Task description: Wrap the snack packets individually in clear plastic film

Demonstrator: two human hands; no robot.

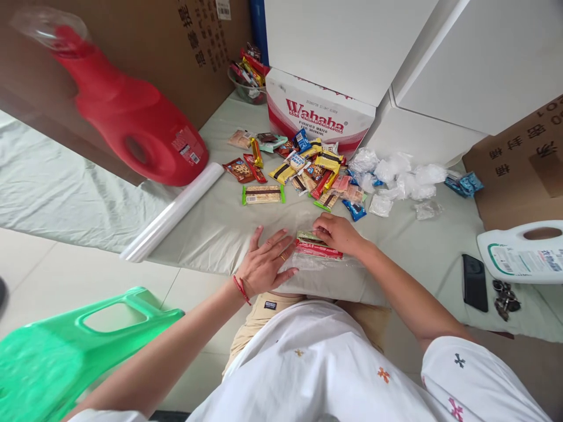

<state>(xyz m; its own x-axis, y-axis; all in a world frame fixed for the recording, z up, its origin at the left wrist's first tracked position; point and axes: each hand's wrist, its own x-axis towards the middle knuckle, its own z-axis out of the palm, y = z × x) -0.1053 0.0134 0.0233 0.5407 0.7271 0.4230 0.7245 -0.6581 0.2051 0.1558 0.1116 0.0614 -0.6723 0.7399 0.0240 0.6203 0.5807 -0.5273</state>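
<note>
My left hand (pixel 266 261) lies flat on a clear plastic sheet (pixel 308 269) on the cloth, fingers spread and open. My right hand (pixel 336 232) has its fingers curled over a small stack of red and green snack packets (pixel 317 248) lying on that plastic. Beyond both hands lies a heap of several wrapped snacks (pixel 303 170), with a green-edged wafer pack (pixel 263 194) nearest my left hand.
A roll of clear wrap (pixel 173 212) lies left, beside a red detergent jug (pixel 132 120). Wrapped clear bundles (pixel 398 179) sit right. A Wahaha box (pixel 316 114), a snack bowl (pixel 248 73), a phone (pixel 475 282), keys (pixel 505 299), a white jug (pixel 523 253) and a green stool (pixel 65 351) surround me.
</note>
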